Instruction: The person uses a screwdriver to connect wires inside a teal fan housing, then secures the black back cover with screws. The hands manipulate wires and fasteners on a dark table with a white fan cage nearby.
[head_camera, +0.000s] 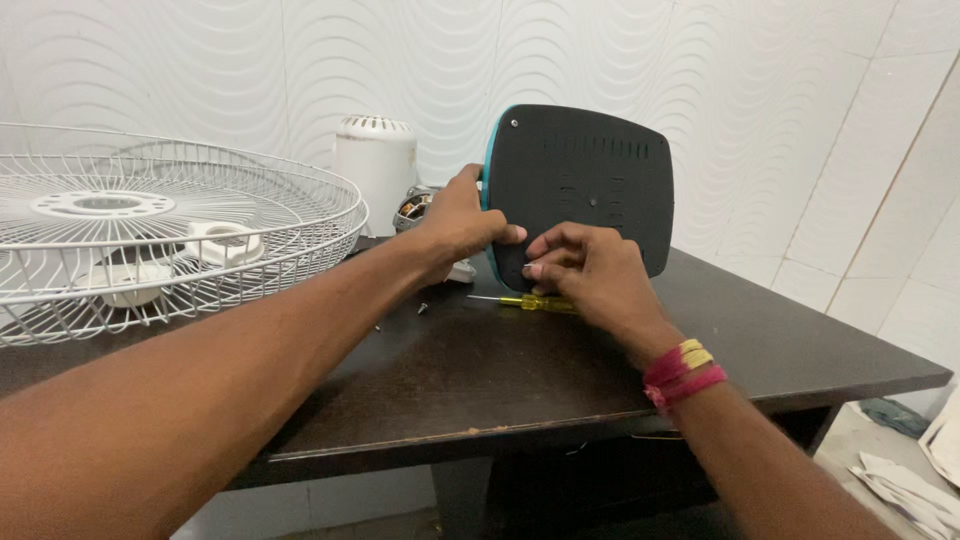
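Observation:
A black fan base with a teal edge stands tipped up on the dark table, its underside facing me. My left hand grips its left edge and holds it upright. My right hand pinches at the lower left corner of the underside, fingertips together on something too small to make out. A yellow-handled screwdriver lies on the table just under my right hand. A thread band of red and yellow circles my right wrist.
A white wire fan guard lies flat at the left with white plastic parts inside. A white motor housing and the motor stand behind my left hand. Small screws lie on the table. Papers lie on the floor at lower right.

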